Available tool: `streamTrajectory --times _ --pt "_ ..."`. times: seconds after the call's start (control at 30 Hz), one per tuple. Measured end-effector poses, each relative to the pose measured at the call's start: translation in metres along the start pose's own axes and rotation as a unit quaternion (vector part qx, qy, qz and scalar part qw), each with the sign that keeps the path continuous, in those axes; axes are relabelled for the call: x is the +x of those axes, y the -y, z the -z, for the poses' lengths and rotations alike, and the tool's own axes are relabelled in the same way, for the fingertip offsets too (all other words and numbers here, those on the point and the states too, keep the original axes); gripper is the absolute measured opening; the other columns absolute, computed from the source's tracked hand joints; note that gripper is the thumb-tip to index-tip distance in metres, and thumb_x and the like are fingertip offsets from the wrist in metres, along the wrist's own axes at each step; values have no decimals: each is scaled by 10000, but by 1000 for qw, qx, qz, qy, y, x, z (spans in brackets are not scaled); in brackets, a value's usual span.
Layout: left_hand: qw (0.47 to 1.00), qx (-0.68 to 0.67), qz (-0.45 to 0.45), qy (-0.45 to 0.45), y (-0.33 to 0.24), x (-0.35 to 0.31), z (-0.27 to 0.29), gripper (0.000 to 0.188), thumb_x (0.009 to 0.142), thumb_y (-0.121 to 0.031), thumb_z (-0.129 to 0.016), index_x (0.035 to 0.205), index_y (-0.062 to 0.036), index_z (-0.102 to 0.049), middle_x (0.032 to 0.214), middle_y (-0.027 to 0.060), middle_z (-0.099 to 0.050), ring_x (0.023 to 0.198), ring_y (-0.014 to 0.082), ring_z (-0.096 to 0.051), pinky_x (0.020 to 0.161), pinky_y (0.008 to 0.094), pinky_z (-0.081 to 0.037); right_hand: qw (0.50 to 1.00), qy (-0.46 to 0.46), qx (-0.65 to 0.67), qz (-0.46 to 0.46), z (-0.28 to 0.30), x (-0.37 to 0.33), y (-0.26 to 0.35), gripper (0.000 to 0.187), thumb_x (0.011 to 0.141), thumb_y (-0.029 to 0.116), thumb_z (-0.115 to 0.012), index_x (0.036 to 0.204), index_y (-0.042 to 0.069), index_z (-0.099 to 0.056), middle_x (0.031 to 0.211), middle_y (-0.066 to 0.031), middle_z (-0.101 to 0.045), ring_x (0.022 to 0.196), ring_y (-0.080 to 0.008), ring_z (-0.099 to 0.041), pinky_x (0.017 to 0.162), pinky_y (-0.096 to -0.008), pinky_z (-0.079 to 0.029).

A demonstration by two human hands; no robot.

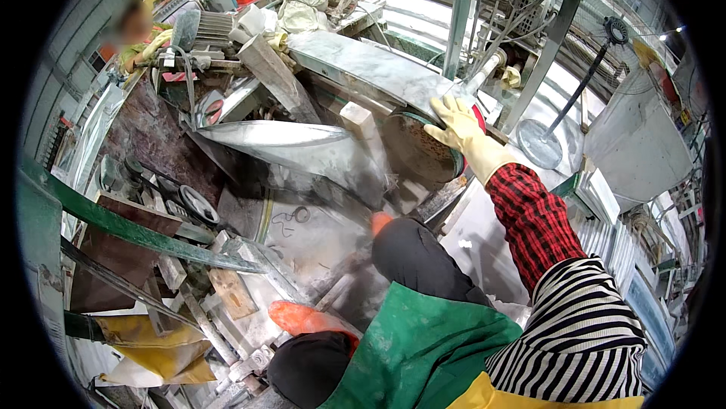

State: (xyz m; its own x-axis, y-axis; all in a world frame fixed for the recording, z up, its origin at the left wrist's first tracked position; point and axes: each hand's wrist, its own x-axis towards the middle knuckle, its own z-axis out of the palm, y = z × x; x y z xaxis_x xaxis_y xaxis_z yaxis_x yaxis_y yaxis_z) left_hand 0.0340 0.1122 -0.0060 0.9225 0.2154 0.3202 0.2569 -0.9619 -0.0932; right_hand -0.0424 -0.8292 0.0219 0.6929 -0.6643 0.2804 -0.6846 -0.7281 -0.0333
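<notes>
My right hand (pixel 461 127), in a pale yellow rubber glove, reaches forward to the near right end of a long whitish stone slab (pixel 363 65). Its fingers are stretched out and spread, and they seem to rest on the slab's edge. Just past the glove a small red thing (pixel 479 117) shows; most of it is hidden, and I cannot make out its kind. Below the hand is a round, green-rimmed vessel (pixel 420 148) with a brown inside. My left hand is out of view.
A thin white stone piece (pixel 280 135) lies left of the vessel, near a wooden beam (pixel 278 76). A green metal bar (pixel 136 223) crosses the left. Right stands a round-based pole (pixel 578 91). Another person (pixel 140 38) is at the far left. Dusty floor (pixel 302 239) lies ahead of my boots.
</notes>
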Motion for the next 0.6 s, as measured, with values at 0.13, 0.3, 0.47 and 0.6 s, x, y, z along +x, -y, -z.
streamTrajectory --times 0.13,0.3,0.47,0.6 --pt "1000 5 -8 -11 -2 -5 -1 622 975 -595 -494 1342 -119 -653 1381 243 -592 1305 422 -519 1106 531 -387 999 16 19 -28 0 -1 5 598 911 306 -674 1450 143 -472 1394 -167 -511 1282 -378 -494 1075 -450 -417" --pt "999 -14 -23 -20 -5 -16 -2 614 974 -576 -506 1337 -103 -651 1363 273 -591 1301 434 -519 1092 531 -404 1000 25 -9 -2 1 8 -2 572 925 252 -637 1458 149 -453 1413 -170 -509 1270 -392 -513 1064 -463 -434" --pt "999 -36 21 35 -9 -5 -11 580 918 -258 -676 1446 -75 -521 1521 231 -440 1417 365 -411 1157 462 -356 993 5 -97 65 -52 30 -33 559 915 258 -581 1457 174 -473 1451 -138 -532 1329 -341 -500 1092 -490 -406" --pt "996 65 53 -25 -89 -10 50 431 912 -339 -689 1260 -84 -668 1390 173 -594 1345 358 -491 1127 464 -390 992 85 -50 -73 -23 29 -7 621 966 306 -563 1550 177 -395 1576 -151 -418 1443 -339 -402 1174 -461 -344"
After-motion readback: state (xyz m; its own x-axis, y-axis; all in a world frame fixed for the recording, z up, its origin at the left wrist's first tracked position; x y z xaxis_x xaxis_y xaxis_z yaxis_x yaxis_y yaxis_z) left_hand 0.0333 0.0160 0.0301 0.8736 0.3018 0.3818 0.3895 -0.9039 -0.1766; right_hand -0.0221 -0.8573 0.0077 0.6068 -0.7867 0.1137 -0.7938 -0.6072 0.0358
